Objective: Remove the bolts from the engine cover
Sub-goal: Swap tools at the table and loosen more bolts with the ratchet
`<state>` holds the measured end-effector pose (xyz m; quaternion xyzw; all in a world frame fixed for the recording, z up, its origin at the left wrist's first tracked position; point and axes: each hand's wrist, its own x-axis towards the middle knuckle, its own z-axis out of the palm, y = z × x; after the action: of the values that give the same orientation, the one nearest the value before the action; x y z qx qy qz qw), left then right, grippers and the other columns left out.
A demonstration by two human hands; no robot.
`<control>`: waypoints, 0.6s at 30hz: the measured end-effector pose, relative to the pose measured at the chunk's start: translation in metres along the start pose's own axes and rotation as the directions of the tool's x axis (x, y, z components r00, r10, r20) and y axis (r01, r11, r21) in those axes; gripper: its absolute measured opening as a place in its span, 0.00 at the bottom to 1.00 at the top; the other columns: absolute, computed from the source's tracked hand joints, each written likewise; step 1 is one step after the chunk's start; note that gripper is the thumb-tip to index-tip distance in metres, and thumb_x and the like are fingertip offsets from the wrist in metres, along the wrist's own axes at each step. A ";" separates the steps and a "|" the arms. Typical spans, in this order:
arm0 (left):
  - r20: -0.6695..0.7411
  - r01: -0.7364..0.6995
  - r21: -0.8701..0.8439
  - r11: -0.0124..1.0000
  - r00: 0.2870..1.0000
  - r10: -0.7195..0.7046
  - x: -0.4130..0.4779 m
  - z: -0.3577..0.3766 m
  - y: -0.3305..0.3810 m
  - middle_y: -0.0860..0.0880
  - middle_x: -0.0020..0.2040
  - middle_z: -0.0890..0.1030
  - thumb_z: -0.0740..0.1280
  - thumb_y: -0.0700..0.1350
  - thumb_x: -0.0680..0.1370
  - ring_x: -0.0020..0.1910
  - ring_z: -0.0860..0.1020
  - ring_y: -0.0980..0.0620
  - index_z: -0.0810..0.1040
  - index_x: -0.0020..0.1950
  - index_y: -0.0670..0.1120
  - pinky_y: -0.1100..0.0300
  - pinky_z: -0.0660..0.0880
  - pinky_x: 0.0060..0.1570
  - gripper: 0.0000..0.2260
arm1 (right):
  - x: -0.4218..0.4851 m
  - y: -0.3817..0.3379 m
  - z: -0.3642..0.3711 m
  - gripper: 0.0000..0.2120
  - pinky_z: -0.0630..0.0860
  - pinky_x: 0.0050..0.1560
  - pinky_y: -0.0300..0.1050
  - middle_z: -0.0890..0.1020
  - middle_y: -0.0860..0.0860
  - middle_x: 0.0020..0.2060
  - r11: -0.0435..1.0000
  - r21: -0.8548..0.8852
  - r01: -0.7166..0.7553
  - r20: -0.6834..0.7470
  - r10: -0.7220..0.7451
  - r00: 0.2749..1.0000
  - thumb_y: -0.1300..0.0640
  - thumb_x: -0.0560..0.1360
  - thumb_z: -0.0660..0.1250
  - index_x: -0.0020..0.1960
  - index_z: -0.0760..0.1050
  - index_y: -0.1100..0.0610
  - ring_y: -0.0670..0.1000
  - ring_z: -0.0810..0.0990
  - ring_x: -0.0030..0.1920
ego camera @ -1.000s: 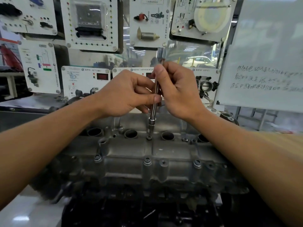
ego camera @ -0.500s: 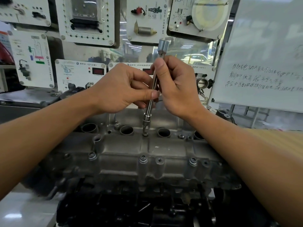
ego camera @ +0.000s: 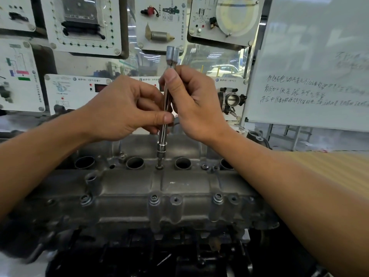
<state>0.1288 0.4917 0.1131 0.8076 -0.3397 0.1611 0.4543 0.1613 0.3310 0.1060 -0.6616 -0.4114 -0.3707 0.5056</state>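
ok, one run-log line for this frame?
left hand: pinches extension bar | right hand: grips it higher up | tip: on centre bolt of engine cover

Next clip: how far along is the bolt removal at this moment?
Done: nothing certain; no removed bolt shows. In hand: left hand and right hand pinch the socket driver, its tip on the centre rear bolt. Left: three front bolts and the right rear bolt sit in the engine cover.
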 end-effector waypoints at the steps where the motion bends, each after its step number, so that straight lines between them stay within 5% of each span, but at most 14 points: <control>1: -0.003 -0.006 0.014 1.000 1.000 0.006 0.000 0.000 0.000 0.44 0.38 0.86 0.74 0.47 0.66 0.38 0.86 0.49 0.82 0.46 0.42 0.65 0.81 0.38 0.13 | 0.000 0.000 0.000 0.16 0.66 0.29 0.43 0.73 0.65 0.29 1.000 0.002 0.001 0.000 -0.001 1.000 0.61 0.82 0.59 0.43 0.75 0.72 0.51 0.68 0.28; 12: -0.045 -0.044 0.076 0.996 0.998 0.047 0.000 0.000 -0.002 0.45 0.33 0.85 0.76 0.47 0.64 0.31 0.84 0.52 0.80 0.42 0.39 0.69 0.78 0.34 0.14 | 0.000 -0.001 0.001 0.15 0.66 0.30 0.44 0.73 0.60 0.27 1.000 0.013 0.006 0.014 -0.006 1.000 0.60 0.82 0.59 0.44 0.76 0.69 0.49 0.69 0.28; 18: 0.006 -0.081 0.088 0.993 0.997 0.080 0.000 -0.003 0.002 0.44 0.36 0.85 0.77 0.44 0.65 0.32 0.84 0.50 0.82 0.46 0.42 0.66 0.79 0.34 0.13 | 0.000 0.000 0.001 0.09 0.66 0.27 0.40 0.69 0.50 0.24 0.996 0.070 0.048 0.045 -0.052 0.998 0.59 0.77 0.70 0.41 0.76 0.63 0.46 0.66 0.25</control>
<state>0.1279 0.4932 0.1161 0.8128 -0.3649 0.1933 0.4109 0.1619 0.3324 0.1058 -0.6419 -0.4519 -0.3535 0.5088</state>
